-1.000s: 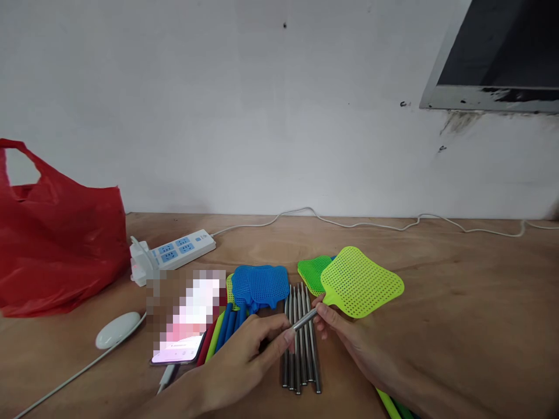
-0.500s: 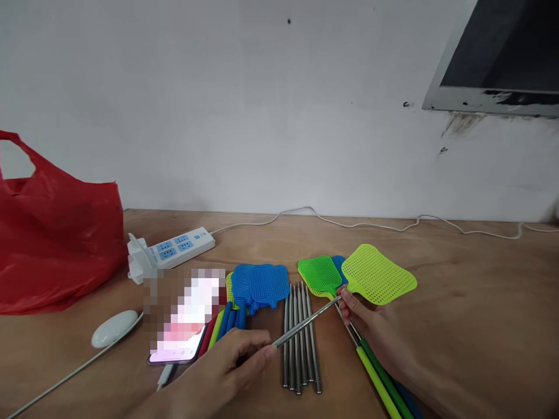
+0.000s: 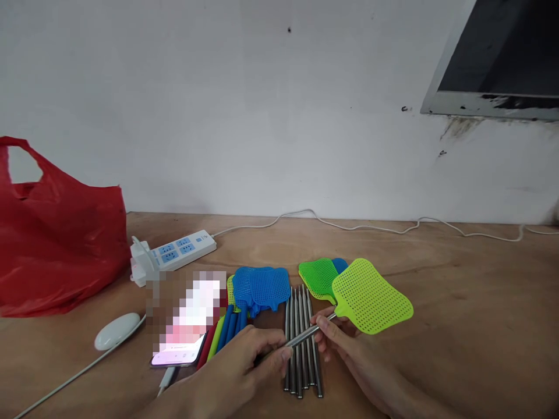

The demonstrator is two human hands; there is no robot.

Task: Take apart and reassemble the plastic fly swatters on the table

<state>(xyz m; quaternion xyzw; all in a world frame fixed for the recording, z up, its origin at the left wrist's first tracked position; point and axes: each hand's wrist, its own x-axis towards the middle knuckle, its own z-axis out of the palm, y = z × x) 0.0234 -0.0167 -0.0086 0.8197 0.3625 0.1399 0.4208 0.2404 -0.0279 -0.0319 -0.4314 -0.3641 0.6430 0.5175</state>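
Observation:
My left hand point(image 3: 244, 364) pinches the near end of a thin metal rod point(image 3: 307, 334). My right hand point(image 3: 345, 346) pinches the same rod at the neck of a yellow-green fly swatter head point(image 3: 371, 295), which sits on the rod's far end and is held just above the wooden table point(image 3: 458, 302). Under my hands lies a row of several bare metal rods point(image 3: 301, 343). A stack of blue swatter heads point(image 3: 262, 286) lies to the left, with coloured handle sleeves point(image 3: 225, 333) below it.
More green and blue swatter heads point(image 3: 321, 276) lie behind the held one. A phone point(image 3: 183, 329), a white mouse point(image 3: 117, 330), a power strip point(image 3: 172, 253) and a red plastic bag point(image 3: 52, 244) occupy the left. A white cable point(image 3: 371, 226) runs along the wall.
My hands have drawn together: the rod, stretched out long half a second ago, is short again, and the swatter head has come back toward me and to the left.

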